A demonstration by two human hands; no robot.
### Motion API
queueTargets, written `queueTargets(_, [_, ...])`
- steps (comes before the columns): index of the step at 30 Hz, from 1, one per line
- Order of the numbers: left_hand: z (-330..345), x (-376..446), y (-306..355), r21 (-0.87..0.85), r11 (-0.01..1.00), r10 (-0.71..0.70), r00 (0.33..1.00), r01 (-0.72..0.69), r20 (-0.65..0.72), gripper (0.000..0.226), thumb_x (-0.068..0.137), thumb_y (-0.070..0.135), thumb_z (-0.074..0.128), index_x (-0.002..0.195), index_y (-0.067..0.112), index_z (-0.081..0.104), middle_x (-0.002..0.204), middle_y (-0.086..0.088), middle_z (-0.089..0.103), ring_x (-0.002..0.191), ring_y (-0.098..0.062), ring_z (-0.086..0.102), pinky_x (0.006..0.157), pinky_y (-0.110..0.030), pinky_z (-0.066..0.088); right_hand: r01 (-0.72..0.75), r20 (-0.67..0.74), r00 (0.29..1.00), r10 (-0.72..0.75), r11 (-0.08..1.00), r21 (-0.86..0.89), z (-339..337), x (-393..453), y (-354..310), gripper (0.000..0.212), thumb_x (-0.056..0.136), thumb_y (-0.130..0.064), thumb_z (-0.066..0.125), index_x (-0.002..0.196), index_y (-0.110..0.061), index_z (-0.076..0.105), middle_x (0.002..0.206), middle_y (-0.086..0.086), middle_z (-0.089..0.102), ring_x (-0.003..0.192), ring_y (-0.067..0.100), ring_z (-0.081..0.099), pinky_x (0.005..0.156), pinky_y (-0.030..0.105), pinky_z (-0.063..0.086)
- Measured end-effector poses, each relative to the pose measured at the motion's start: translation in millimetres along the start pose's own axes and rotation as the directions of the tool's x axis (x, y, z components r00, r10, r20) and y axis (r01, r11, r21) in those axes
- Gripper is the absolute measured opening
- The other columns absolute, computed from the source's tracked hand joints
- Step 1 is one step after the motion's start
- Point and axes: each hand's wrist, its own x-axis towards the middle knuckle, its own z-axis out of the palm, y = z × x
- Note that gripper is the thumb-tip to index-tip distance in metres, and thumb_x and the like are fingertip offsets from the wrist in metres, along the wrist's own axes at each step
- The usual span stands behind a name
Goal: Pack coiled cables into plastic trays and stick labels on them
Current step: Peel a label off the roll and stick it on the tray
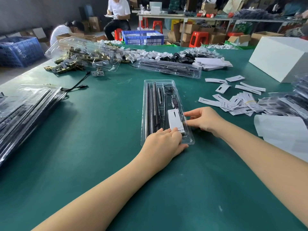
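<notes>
A clear plastic tray (146, 84) lies lengthwise in the middle of the green table. It holds black rods on its left, a thin black cable and a small black controller (174, 102) on its right. A white label card (175, 119) lies in the tray's near right pocket. My left hand (164, 142) rests on the tray's near end, fingers flat on the card's lower edge. My right hand (202, 120) comes from the right, its fingertips touching the card's right side.
Loose white label cards (236, 100) are scattered to the right. Packed trays (25, 110) are stacked at the left, another tray (168, 68) lies behind, and brass parts under clear trays (80, 59) sit at the far left. A white box (281, 55) stands at the right.
</notes>
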Motion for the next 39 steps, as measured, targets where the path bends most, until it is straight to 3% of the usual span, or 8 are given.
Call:
queueTargets(4, [1, 0, 1, -0.007, 1.000, 0.004, 1.000, -0.004, -0.001, 0.031, 0.081, 0.032, 0.075, 0.071, 0.005, 0.064, 0.081, -0.008, 0.072, 0.074, -0.022, 0.071, 0.072, -0.038, 0.059, -0.018, 0.053, 0.998, 0.018, 1.000, -0.007, -2, 1, 1, 0.031, 0.077, -0.020, 0.081, 0.106, -0.026, 0.071, 0.081, -0.002, 0.067, 0.052, 0.002, 0.048, 0.040, 0.008, 0.033])
queueTargets(9, [1, 2, 1, 0.028, 0.999, 0.025, 1.000, -0.025, 0.014, 0.032, 0.077, 0.035, 0.079, 0.065, 0.009, 0.063, 0.074, -0.004, 0.069, 0.071, -0.018, 0.071, 0.067, -0.033, 0.059, -0.057, 0.013, 0.998, 0.057, 0.998, 0.014, 0, 5, -1, 0.016, 0.076, -0.014, 0.082, 0.085, -0.023, 0.072, 0.063, -0.007, 0.063, 0.045, 0.003, 0.046, 0.039, 0.011, 0.033])
queueTargets(14, [3, 4, 1, 0.030, 0.999, 0.027, 0.999, -0.028, 0.043, 0.032, 0.075, 0.035, 0.080, 0.066, 0.009, 0.062, 0.071, -0.003, 0.065, 0.069, -0.020, 0.069, 0.066, -0.034, 0.059, -0.045, -0.052, 0.998, 0.046, 0.999, 0.024, 9, 2, 2, 0.006, 0.087, -0.020, 0.070, 0.090, -0.025, 0.073, 0.082, -0.005, 0.068, 0.074, 0.011, 0.057, 0.078, 0.026, 0.050])
queueTargets(18, [4, 5, 0, 0.013, 0.999, 0.029, 0.998, -0.030, 0.058, 0.032, 0.073, 0.035, 0.082, 0.066, 0.009, 0.064, 0.071, -0.004, 0.065, 0.065, -0.021, 0.068, 0.063, -0.034, 0.058, -0.041, -0.130, 0.991, 0.031, 0.996, -0.077, 13, -7, 4, 0.018, 0.088, -0.027, 0.057, 0.087, -0.025, 0.075, 0.090, -0.002, 0.073, 0.086, 0.022, 0.065, 0.084, 0.036, 0.054])
queueTargets(23, [2, 4, -1, -0.030, 0.999, 0.036, 0.995, -0.033, 0.095, 0.031, 0.079, 0.035, 0.076, 0.069, 0.008, 0.067, 0.076, -0.006, 0.067, 0.067, -0.022, 0.068, 0.064, -0.033, 0.057, -0.023, -0.257, 0.966, -0.017, 0.988, -0.151, 21, -10, 3, 0.021, 0.083, -0.038, 0.069, 0.093, -0.020, 0.076, 0.090, -0.001, 0.075, 0.084, 0.023, 0.068, 0.080, 0.035, 0.055])
queueTargets(28, [3, 7, -4, -0.065, 0.998, -0.008, 0.977, 0.022, 0.211, 0.038, 0.099, 0.040, 0.048, 0.100, 0.005, 0.064, 0.106, -0.010, 0.061, 0.101, -0.028, 0.061, 0.098, -0.040, 0.043, -0.203, -0.125, 0.975, 0.182, 0.962, -0.183, 17, 8, -12, 0.038, 0.092, -0.046, 0.055, 0.074, -0.014, 0.065, 0.068, 0.000, 0.067, 0.056, 0.018, 0.063, 0.053, 0.025, 0.044])
queueTargets(33, [1, 6, -5, -0.082, 0.996, -0.005, 0.976, 0.023, 0.217, 0.037, 0.099, 0.038, 0.049, 0.099, 0.005, 0.065, 0.103, -0.010, 0.061, 0.098, -0.029, 0.062, 0.096, -0.040, 0.044, -0.189, -0.144, 0.981, 0.132, 0.828, -0.528, 28, 24, -21, 0.051, 0.100, -0.054, 0.029, 0.084, -0.015, 0.058, 0.083, 0.006, 0.063, 0.077, 0.026, 0.060, 0.061, 0.027, 0.037])
queueTargets(39, [-4, 4, -2, -0.114, 0.993, -0.013, 0.992, 0.028, 0.126, 0.028, 0.089, 0.030, 0.064, 0.078, 0.004, 0.066, 0.082, -0.010, 0.063, 0.076, -0.028, 0.064, 0.078, -0.039, 0.054, -0.136, -0.321, 0.947, -0.031, 0.865, -0.483, 42, 20, -10, 0.043, 0.101, -0.041, 0.036, 0.071, -0.013, 0.047, 0.070, 0.002, 0.053, 0.067, 0.026, 0.048, 0.051, 0.027, 0.028])
